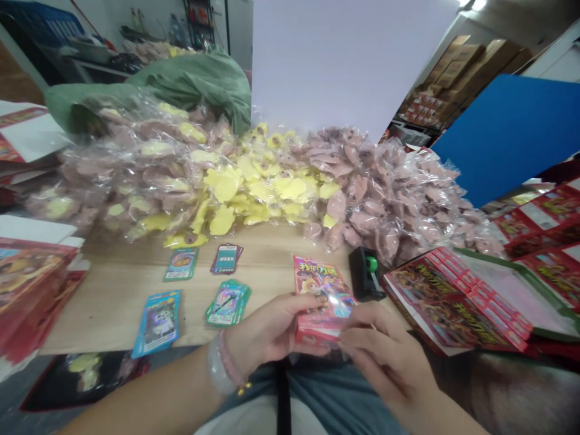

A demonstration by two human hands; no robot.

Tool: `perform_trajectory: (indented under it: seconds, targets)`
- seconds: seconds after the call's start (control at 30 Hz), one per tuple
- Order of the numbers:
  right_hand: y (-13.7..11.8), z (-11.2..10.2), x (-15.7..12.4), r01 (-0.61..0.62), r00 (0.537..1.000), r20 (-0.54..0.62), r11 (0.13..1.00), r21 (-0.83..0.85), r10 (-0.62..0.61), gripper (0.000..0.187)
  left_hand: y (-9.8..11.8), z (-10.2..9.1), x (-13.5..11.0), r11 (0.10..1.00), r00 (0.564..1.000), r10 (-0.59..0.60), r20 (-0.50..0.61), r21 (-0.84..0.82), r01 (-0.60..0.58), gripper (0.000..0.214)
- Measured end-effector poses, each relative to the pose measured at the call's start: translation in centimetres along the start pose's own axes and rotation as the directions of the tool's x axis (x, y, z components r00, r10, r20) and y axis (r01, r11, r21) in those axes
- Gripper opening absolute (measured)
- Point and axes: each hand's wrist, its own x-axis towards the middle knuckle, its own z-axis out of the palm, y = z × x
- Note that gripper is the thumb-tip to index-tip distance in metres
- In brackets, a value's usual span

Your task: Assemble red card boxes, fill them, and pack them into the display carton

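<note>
My left hand (267,331) grips the left side of a small pink and red printed card box (319,284), and a beaded bracelet and a pale bangle sit on that wrist. My right hand (385,356) lies against the box's lower right corner, with its fingers over the lower edge. The hands hide the bottom of the box. Just beyond them on the wooden table (109,314) lie a green stack of trading cards (228,303), a blue card (157,323), a green card (181,264) and a small dark stack (226,258).
A black tape dispenser with a green roll (366,273) stands right of the box. Red printed boxes in an open green-edged tray (457,299) lie at the right. A large heap of plastic-bagged pink and yellow pieces (226,181) spills from a green sack (190,81) along the table's far side.
</note>
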Motion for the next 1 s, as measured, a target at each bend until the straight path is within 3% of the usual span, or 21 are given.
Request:
perform_trajectory:
  seconds: [0.17,0.27,0.37,0.5,0.63,0.87,1.0]
  targets:
    - [0.6,0.2,-0.7,-0.007,0.998,-0.058,0.999,0.053,0.010,0.027,0.0,0.0,-0.3,0.999,1.000,-0.007,0.014,-0.040,0.008,0.026]
    - [1.4,0.3,-1.7,-0.122,0.980,-0.124,0.966,0.229,0.153,0.048,0.1,-0.1,-0.6,0.998,0.999,-0.016,0.031,-0.064,0.017,0.027]
    - [1.7,0.1,-2.0,-0.152,0.967,-0.131,0.905,0.397,0.220,0.036,0.2,0.0,-1.0,0.997,0.999,-0.031,0.014,-0.077,0.032,0.027]
    - [0.9,0.4,-1.5,-0.131,0.958,-0.164,0.870,0.475,0.234,0.019,0.0,0.5,-1.2,0.993,1.000,-0.009,0.015,-0.117,0.011,0.023]
    - [0.0,1.2,-1.7,-0.110,0.936,-0.259,0.897,0.428,0.238,0.022,-0.4,0.5,-1.1,0.984,1.000,-0.009,0.015,-0.176,0.012,0.025]
    - [-0.4,0.7,-2.6,-0.050,0.977,-0.194,0.980,0.195,0.088,0.027,-0.8,0.7,-1.3,0.980,0.999,-0.028,0.030,-0.195,0.033,0.026]
    - [-0.4,0.7,-2.8,-0.097,0.962,-0.229,0.968,0.231,0.151,0.031,-0.9,1.0,-1.7,0.991,0.991,0.006,0.133,-0.130,0.011,0.023]
